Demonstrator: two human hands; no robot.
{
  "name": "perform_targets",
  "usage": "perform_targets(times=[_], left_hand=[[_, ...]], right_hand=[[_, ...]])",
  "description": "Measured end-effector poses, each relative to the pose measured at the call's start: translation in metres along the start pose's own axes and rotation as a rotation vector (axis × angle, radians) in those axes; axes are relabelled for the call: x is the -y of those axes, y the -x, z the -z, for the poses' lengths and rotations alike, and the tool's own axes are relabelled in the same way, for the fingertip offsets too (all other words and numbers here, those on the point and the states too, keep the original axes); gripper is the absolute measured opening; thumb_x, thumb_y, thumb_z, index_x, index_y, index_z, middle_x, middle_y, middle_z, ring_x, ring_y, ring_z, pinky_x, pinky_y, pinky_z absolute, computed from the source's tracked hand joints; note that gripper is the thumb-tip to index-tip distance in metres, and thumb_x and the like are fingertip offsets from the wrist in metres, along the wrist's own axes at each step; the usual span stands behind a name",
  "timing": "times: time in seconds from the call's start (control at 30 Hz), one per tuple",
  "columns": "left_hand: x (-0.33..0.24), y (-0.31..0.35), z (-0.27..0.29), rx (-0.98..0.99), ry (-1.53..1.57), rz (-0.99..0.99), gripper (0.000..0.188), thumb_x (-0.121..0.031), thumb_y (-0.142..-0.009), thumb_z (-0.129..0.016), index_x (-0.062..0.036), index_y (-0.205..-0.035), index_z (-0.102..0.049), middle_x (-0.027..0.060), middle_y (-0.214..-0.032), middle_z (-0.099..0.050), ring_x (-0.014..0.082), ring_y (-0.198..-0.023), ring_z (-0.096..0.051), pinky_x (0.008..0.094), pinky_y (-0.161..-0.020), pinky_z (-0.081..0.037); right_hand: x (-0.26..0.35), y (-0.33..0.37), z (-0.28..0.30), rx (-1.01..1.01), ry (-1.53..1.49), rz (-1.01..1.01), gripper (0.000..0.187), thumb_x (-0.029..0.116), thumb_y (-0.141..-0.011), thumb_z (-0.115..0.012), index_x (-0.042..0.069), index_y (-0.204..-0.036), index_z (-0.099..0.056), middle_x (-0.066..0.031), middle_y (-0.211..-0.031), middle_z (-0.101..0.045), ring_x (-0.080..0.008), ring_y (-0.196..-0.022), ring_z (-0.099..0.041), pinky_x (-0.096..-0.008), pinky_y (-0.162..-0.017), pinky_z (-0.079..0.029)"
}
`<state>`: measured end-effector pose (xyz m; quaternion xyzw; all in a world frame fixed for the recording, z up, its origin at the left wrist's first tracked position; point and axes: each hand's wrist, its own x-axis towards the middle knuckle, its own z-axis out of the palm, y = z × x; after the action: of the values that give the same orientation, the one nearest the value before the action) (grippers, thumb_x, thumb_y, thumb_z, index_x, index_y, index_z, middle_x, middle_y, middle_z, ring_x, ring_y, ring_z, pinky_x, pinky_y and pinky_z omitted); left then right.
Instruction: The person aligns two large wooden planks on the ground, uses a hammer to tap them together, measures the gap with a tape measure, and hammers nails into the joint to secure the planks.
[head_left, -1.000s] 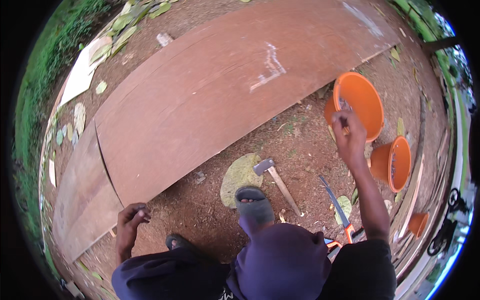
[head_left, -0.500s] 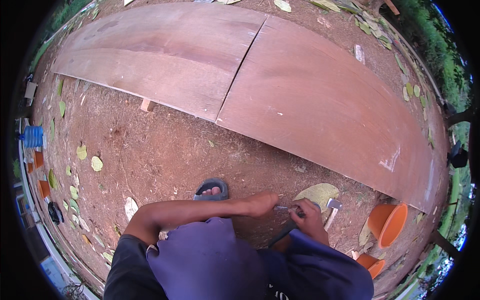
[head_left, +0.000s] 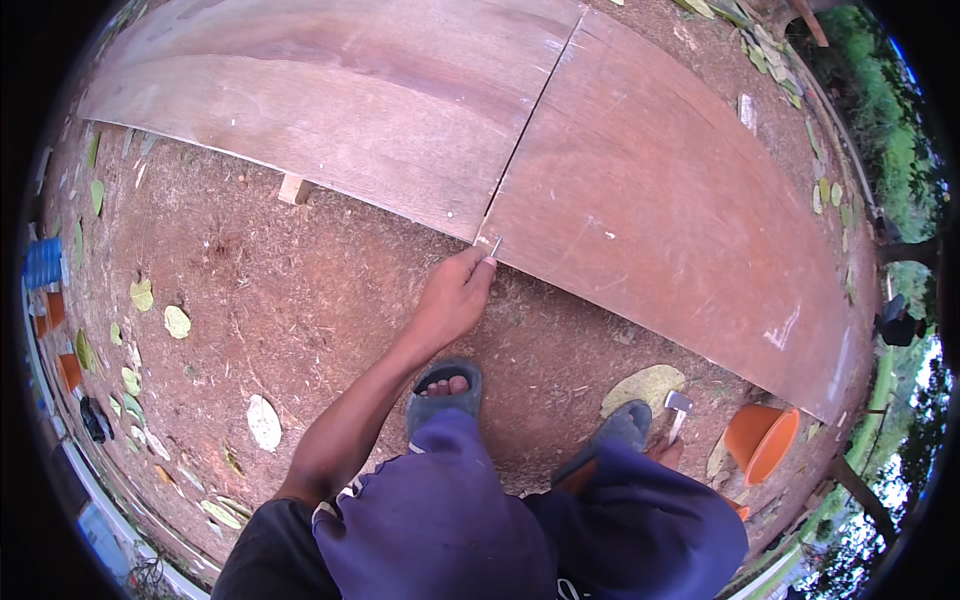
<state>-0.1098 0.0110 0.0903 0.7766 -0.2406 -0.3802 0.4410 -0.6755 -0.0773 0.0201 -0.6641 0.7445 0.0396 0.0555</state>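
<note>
My left hand [head_left: 458,300] reaches forward to the near edge of the wooden boards. Thumb and fingers pinch a thin metal nail [head_left: 498,244], which stands up at the corner of the right plywood sheet [head_left: 660,210], close to the seam with the left plywood sheet [head_left: 330,120]. Down beside my right knee, my right hand [head_left: 666,454] is closed around the lower handle of a hammer [head_left: 678,404]. The knee partly covers that hand. The hammer head lies beside a large yellowish leaf [head_left: 640,388].
A wood block [head_left: 294,189] props the left sheet's near edge. An orange bucket [head_left: 762,442] stands at the right, with another orange rim below it. A blue water jug [head_left: 43,262] and orange containers [head_left: 69,371] are far left. Dry leaves [head_left: 264,422] are scattered on the soil.
My left hand has moved away from my right hand, forward to the boards, carrying the nail. My right hand has dropped to the hammer and taken its handle. The view has shifted slightly.
</note>
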Motion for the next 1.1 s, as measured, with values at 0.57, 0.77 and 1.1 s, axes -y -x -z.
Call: perform_targets(times=[0.57,0.77,1.1], left_hand=[[-0.004,-0.001,-0.008,-0.097,-0.038,0.080,0.029,-0.018,-0.101,-0.052,0.0064,-0.092,-0.064,0.0283,-0.069,-0.062,0.0389,-0.062,-0.066,0.0493,-0.061,-0.048],[0.003,0.001,-0.017,-0.145,0.014,0.064,0.030,-0.019,-0.101,-0.054,0.0054,-0.086,-0.061,0.0189,-0.063,-0.054,0.0205,-0.060,-0.055,0.0417,-0.058,-0.044],[-0.001,0.004,-0.022,-0.168,0.094,0.076,0.031,-0.020,-0.103,-0.054,0.0045,-0.084,-0.060,0.0108,-0.061,-0.050,0.0100,-0.062,-0.048,0.0369,-0.056,-0.040]], right_hand=[[0.361,-0.002,0.145,0.712,-0.307,0.933,0.030,0.024,-0.108,-0.050,-0.002,-0.121,-0.053,-0.0261,-0.080,-0.062,-0.0439,-0.071,-0.065,-0.0494,-0.067,-0.050],[0.406,0.007,0.115,0.637,-0.311,1.032,0.034,0.030,-0.108,-0.049,-0.004,-0.103,-0.047,-0.0351,-0.081,-0.063,-0.0553,-0.076,-0.065,-0.0602,-0.064,-0.050],[0.425,0.016,0.136,0.637,-0.436,0.981,0.037,0.031,-0.108,-0.049,-0.006,-0.105,-0.048,-0.0362,-0.082,-0.064,-0.0554,-0.078,-0.065,-0.0593,-0.064,-0.050]])
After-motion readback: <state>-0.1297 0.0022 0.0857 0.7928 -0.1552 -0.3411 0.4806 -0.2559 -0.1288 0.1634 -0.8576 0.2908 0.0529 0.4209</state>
